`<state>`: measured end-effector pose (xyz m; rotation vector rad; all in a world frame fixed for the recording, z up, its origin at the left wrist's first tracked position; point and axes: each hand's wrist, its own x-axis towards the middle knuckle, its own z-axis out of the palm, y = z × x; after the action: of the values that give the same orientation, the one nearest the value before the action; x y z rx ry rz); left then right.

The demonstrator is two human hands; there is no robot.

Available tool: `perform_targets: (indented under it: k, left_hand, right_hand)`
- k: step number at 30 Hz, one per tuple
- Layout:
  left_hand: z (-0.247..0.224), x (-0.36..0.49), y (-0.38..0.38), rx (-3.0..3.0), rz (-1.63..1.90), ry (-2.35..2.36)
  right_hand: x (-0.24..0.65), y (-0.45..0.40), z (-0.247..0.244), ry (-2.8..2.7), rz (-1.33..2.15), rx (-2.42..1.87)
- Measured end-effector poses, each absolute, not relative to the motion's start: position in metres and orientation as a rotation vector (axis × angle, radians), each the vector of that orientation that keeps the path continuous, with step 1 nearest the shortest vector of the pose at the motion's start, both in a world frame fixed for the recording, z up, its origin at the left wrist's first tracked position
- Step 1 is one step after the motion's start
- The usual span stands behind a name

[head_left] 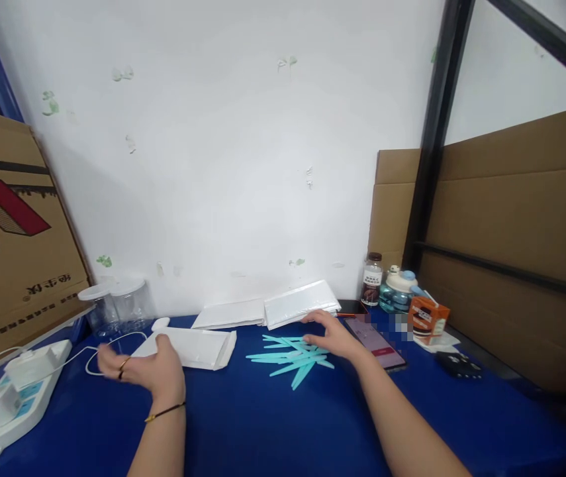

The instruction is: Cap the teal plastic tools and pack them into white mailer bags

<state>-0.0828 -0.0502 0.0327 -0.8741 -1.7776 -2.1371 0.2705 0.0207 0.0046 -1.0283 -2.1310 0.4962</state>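
Observation:
My left hand [146, 371] is raised over the left part of the table, thumb up and fingers apart, with nothing visible in it. Just behind it lies a white padded envelope [203, 348], partly hidden by the hand. At the right edge of a loose pile of thin teal tapered strips [287, 358], my right hand [330, 334] hovers or rests with thumb and fingers spread. Whether its fingertips touch a strip I cannot tell. More white envelopes [302, 303] lie stacked behind the pile, against the wall.
A phone [377, 343] lies right of the strips. Beyond it stand a brown-capped bottle [372, 279], a blue drinking bottle [396, 291] and an orange carton [427, 319]. At left are a power strip [39, 411] with cables and clear lidded containers [128, 308]. Cardboard [516, 258] flanks the table.

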Motion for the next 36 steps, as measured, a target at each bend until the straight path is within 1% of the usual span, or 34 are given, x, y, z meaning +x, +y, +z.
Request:
perform_targets:
  k: [1, 2, 3, 4, 5, 6, 8, 9, 11, 14, 18, 20, 23, 25, 29, 33, 36]
  left_hand:
    - [0.034, -0.071, -0.047, -0.953, -2.026, -1.754]
    - [0.034, -0.057, -0.043, -1.168, -1.975, -1.758]
    - [0.033, -0.041, -0.038, -1.551, -1.917, -1.816]
    - [0.03, -0.025, -0.033, -2.024, -1.769, -1.873]
    - [0.026, -0.01, -0.029, -2.47, -1.514, -1.856]
    - [0.022, 0.005, -0.026, -2.781, -1.231, -1.762]
    - [0.013, 0.028, -0.02, -2.979, -0.79, -1.64]
    - [0.008, 0.035, -0.018, -2.972, -0.655, -1.655]
    - [0.002, 0.042, -0.015, -2.893, -0.51, -1.726]
    - [-0.004, 0.042, -0.012, -2.815, -0.486, -1.745]
    - [-0.009, 0.037, -0.011, -2.791, -0.563, -1.704]
    - [-0.011, 0.036, -0.012, -2.786, -0.591, -1.718]
    - [-0.013, 0.034, -0.012, -2.792, -0.645, -1.73]
    - [-0.014, 0.032, -0.011, -2.809, -0.69, -1.72]
    - [-0.016, 0.03, -0.007, -2.798, -0.748, -1.721]
    - [-0.017, 0.031, -0.005, -2.766, -0.771, -1.711]
    - [-0.016, 0.032, -0.005, -2.775, -0.787, -1.703]
  right_hand:
    - [0.282, 0.022, 0.005, -2.193, 0.585, -1.01]
    - [0.291, 0.023, 0.004, -2.268, 0.671, -1.007]
    - [0.297, 0.023, 0.002, -2.339, 0.745, -1.015]
    - [0.299, 0.024, -0.002, -2.397, 0.801, -1.03]
    - [0.299, 0.025, -0.005, -2.432, 0.831, -1.043]
    - [0.296, 0.025, -0.009, -2.444, 0.835, -1.049]
    - [0.285, 0.026, -0.017, -2.408, 0.773, -1.041]
    - [0.28, 0.026, -0.02, -2.383, 0.723, -1.038]
    - [0.27, 0.026, -0.023, -2.344, 0.632, -1.036]
    - [0.264, 0.024, -0.02, -2.32, 0.507, -1.027]
    - [0.262, 0.033, -0.005, -2.201, 0.085, -1.077]
    - [0.259, 0.046, 0.002, -2.275, -0.126, -1.069]
    - [0.249, 0.074, 0.009, -2.5, -0.31, -1.014]
    - [0.24, 0.094, 0.012, -2.531, -0.367, -1.07]
    - [0.225, 0.123, 0.012, -2.415, -0.42, -1.244]
    - [0.222, 0.129, 0.009, -2.463, -0.366, -1.134]
    - [0.233, 0.125, 0.015, -2.396, -0.359, -1.095]
